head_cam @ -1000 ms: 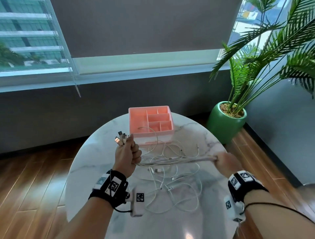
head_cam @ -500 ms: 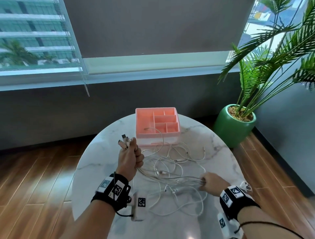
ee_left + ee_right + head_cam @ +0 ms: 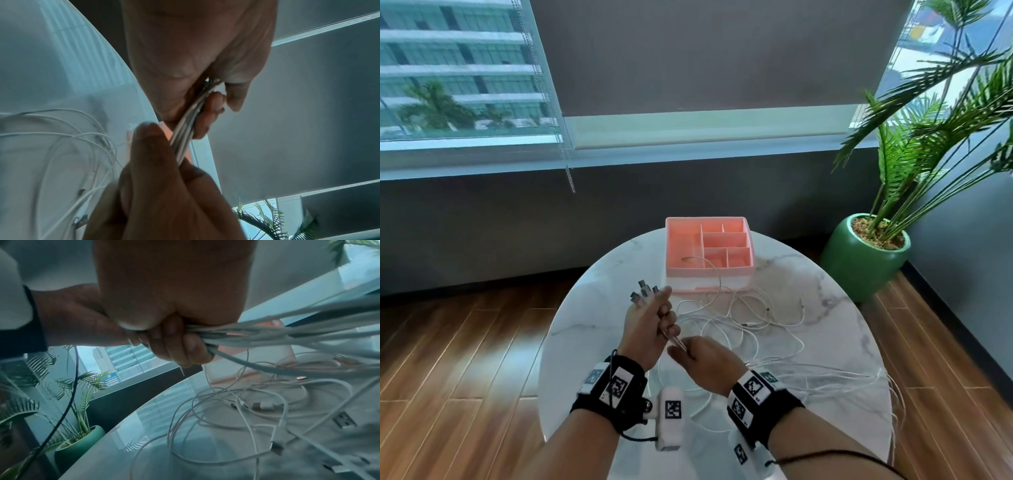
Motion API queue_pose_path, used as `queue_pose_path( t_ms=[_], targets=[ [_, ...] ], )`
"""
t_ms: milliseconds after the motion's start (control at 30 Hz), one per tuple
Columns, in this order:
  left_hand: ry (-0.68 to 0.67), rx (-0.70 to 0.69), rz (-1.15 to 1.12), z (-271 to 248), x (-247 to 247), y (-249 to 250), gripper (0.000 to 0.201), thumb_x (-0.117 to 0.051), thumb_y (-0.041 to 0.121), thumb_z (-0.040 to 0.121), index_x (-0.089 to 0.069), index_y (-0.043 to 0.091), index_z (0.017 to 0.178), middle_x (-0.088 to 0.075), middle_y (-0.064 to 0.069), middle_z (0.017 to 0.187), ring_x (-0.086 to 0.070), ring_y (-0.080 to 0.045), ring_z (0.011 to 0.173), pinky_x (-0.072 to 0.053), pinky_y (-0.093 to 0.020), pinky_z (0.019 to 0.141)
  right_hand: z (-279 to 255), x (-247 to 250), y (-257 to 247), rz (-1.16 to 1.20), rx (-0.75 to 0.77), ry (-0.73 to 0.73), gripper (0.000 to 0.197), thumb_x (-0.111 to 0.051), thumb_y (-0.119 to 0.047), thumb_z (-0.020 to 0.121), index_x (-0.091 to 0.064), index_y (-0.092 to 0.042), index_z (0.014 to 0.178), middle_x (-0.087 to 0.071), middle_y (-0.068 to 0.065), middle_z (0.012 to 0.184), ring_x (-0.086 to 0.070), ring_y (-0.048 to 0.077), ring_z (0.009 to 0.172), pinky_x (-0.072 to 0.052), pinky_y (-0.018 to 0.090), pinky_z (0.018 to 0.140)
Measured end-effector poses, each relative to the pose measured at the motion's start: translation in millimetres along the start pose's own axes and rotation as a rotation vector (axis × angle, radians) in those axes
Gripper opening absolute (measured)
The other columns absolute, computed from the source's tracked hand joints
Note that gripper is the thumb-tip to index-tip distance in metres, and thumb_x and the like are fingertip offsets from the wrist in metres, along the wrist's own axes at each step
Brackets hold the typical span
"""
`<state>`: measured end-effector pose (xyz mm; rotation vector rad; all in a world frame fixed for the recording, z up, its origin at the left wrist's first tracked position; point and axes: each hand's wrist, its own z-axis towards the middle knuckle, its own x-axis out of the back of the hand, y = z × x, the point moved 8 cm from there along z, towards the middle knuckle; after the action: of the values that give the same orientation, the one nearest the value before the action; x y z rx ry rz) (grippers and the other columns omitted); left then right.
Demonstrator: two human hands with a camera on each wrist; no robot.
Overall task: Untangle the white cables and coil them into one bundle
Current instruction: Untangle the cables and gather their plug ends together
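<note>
Head view: a round marble-patterned counter (image 3: 592, 329) carrying a loose tangle of white cables (image 3: 750, 318), with both hands raised just above its near half. The left hand (image 3: 645, 329) is upright, fingers curled round a gathered group of the cable strands; several metal plug ends (image 3: 643, 294) stick up out of the top of its fist. The right hand (image 3: 709, 363) sits just beside and below the left, almost touching it, its thumb and fingers closed on the same group of strands where they leave the left fist. Left wrist view: the strands run as a tight parallel band from the left palm down into the pinch of the right fingers (image 3: 150, 146). Right wrist view: the cables fan out from the right fist toward the counter, where slack loops and several connectors lie spread. From the right hand further strands trail across the counter to its right edge and hang over it. One cable loop rises over the front wall of a pink divided organiser tray (image 3: 674, 240) standing at the far side of the counter; its compartments hold nothing else visible. A potted palm (image 3: 866, 257) in a green pot stands on the wooden floor (image 3: 465, 359) to the right, below the window (image 3: 458, 68).
</note>
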<state>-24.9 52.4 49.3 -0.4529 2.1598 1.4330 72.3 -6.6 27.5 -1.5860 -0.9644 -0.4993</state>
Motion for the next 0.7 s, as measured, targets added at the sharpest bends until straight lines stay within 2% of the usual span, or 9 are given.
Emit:
queue_pose_path(
  t_ms=[100,167,200,267,333,400,467,567,700],
  targets=[
    [0.017,0.042,-0.073,-1,12,-1,0.042,-0.063,0.054,0.088,-0.053,0.013,0.093,-0.033,0.002,0.059,-0.027,-0.011,0.044,-0.027,-0.024,0.043,-3,-7,0,-0.096,0.014,-0.043,0.045,-0.035,-0.050,0.101,-0.035,-0.025,0.064,-0.047,-0.004,0.067,-0.050,0.023,0.068,-0.049,0.043,0.073],
    [0.029,0.079,-0.161,-1,16,-3,0.065,-0.046,0.077,0.086,-0.056,0.013,0.083,-0.034,0.001,0.055,-0.026,-0.012,0.040,-0.024,-0.022,0.043,-3,-9,-2,-0.143,0.022,-0.056,0.045,-0.034,-0.050,0.101,-0.037,-0.022,0.066,-0.052,0.001,0.073,-0.053,0.026,0.071,-0.051,0.043,0.075],
    [0.035,0.096,-0.185,0,18,-4,0.070,-0.041,0.081,0.085,-0.057,0.014,0.075,-0.036,0.000,0.053,-0.025,-0.012,0.039,-0.023,-0.021,0.044,-3,-10,-2,-0.156,0.024,-0.060,0.044,-0.034,-0.050,0.101,-0.038,-0.022,0.068,-0.053,0.003,0.074,-0.054,0.026,0.071,-0.051,0.043,0.076],
    [0.040,0.129,-0.176,1,17,-6,0.063,-0.041,0.072,0.091,-0.054,0.015,0.067,-0.037,0.001,0.051,-0.025,-0.012,0.037,-0.021,-0.022,0.045,-5,-10,-2,-0.163,0.029,-0.065,0.041,-0.035,-0.049,0.102,-0.041,-0.022,0.072,-0.054,0.004,0.076,-0.054,0.026,0.071,-0.050,0.041,0.074],
    [0.045,0.139,-0.156,3,15,-6,0.044,-0.045,0.049,0.095,-0.049,0.016,0.066,-0.036,0.001,0.050,-0.025,-0.012,0.036,-0.020,-0.022,0.043,-5,-8,-1,-0.138,0.022,-0.074,0.040,-0.037,-0.049,0.101,-0.042,-0.021,0.072,-0.052,0.002,0.074,-0.052,0.025,0.071,-0.047,0.039,0.072],
    [0.049,0.118,-0.163,5,12,-4,0.030,-0.046,0.033,0.092,-0.047,0.017,0.067,-0.034,0.002,0.050,-0.023,-0.011,0.035,-0.020,-0.021,0.039,-6,-2,-2,-0.083,0.012,-0.086,0.042,-0.040,-0.047,0.101,-0.040,-0.023,0.067,-0.049,-0.002,0.068,-0.050,0.021,0.067,-0.043,0.036,0.068],
    [0.067,0.091,-0.181,7,13,0,0.022,-0.046,0.026,0.087,-0.047,0.018,0.067,-0.033,0.003,0.053,-0.022,-0.011,0.036,-0.019,-0.022,0.038,-5,3,-7,-0.035,0.019,-0.084,0.042,-0.043,-0.045,0.101,-0.039,-0.024,0.064,-0.047,-0.005,0.065,-0.047,0.018,0.063,-0.040,0.035,0.065],
    [0.068,0.085,-0.204,8,7,1,0.018,-0.045,0.025,0.084,-0.047,0.017,0.068,-0.033,0.003,0.053,-0.022,-0.011,0.038,-0.020,-0.022,0.038,-5,12,-4,-0.015,0.009,-0.063,0.042,-0.044,-0.044,0.100,-0.039,-0.023,0.064,-0.047,-0.005,0.064,-0.046,0.016,0.061,-0.038,0.033,0.063],
    [0.112,0.070,-0.201,7,4,0,0.038,-0.054,0.044,0.093,-0.045,0.019,0.064,-0.028,0.005,0.051,-0.021,-0.010,0.039,-0.019,-0.023,0.037,-5,16,-5,-0.001,0.000,-0.048,0.036,-0.049,-0.044,0.097,-0.044,-0.024,0.068,-0.051,-0.006,0.067,-0.048,0.014,0.063,-0.037,0.032,0.060]
  ],
)
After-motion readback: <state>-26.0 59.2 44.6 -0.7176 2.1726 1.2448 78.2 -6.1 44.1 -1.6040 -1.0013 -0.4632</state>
